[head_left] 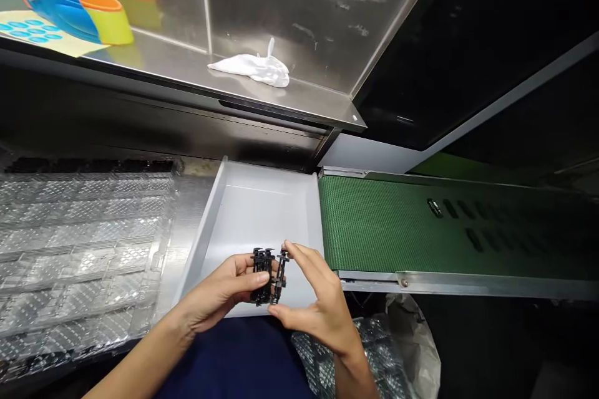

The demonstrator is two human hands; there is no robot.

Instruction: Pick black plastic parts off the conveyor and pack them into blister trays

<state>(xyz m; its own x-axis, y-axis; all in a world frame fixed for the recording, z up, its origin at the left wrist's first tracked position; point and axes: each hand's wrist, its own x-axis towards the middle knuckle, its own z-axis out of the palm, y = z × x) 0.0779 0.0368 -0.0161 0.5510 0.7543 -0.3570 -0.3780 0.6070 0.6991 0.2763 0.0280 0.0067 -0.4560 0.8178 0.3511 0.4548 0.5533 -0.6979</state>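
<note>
Fingers (242,262) of the left hand (219,290) are closed round a black stack (261,277), the thumb pressed across its near face; the other digits are mostly hidden behind it. How many pieces the stack holds cannot be told. Right at its side, the right hand (322,299) is curled wide in a C, holding a single part (281,277) by its ends, one fingertip at the top and the thumb at the bottom. Whether this part touches the stack is unclear.

Both are over the near end of a white tray (266,206), whose near edge is partly covered by the hands and blue clothing (234,361). To the right, a green belt (369,221) carries dark pieces in two rows that fade into shadow; only the nearest piece (435,207) catches light. To the left lie clear trays (84,249), cut off by the frame, their layers hard to separate through the glare. More clear plastic (318,355) and a pale bag (416,336) show below the belt, partly behind the right forearm. On the steel shelf (309,96) rest a crumpled white thing (257,68) and a blue, orange and yellow holder (79,6), cut off at the left.
</note>
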